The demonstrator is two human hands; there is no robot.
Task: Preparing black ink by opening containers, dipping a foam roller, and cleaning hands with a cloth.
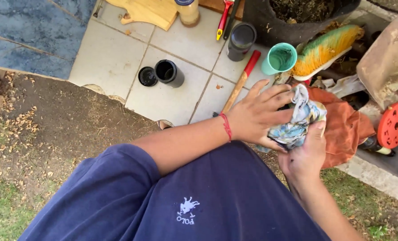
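**Both hands work a patterned cloth over the tiled floor**

On the tiled floor a black jar lies tipped, mouth dark, its lid just beside it. Further right stand a grey cup and a teal cup, contents unclear. The left hand, fingers spread, presses the cloth; the right hand grips it from below. An orange rag lies behind.
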